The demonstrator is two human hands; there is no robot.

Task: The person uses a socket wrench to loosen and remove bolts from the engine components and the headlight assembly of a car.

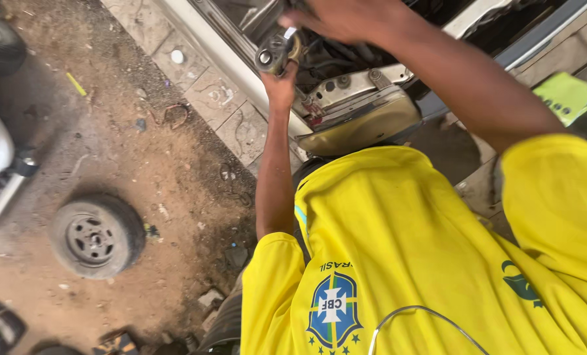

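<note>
- The work in hand sits at the open front of a white car (204, 36). Both hands are up at a short metal cylinder (271, 56) with a round dark end face, held just above the bodywork edge and close over the headlight (366, 125).
- The left hand (281, 82) reaches straight up from below. Its grip is closed around the underside of the metal cylinder, fingers wrapped and carrying the weight.
- The right hand (346, 16) comes across from the other side, arm stretched over the engine bay. Its fingers are curled down onto the top of the same part, next to a brass-coloured ring, but the frame edge cuts them off, so I cannot tell whether they pinch a fitting or only steady it.
- Judged from this, the step is handling the part at its mounting place — the left hand supports, the right hand works at the joint. Whether the part is coming off or going on cannot be told.
- The next move seems to call for a firm hold from below, since the part hangs over the headlight and the hard floor, and for fine fingerwork at the ring while the hoses and brackets behind crowd the space.
- Well apart, a loose wheel (96, 235) lies flat on the dirt floor (142, 158) — a green sheet (565, 95) lies on the far side.
</note>
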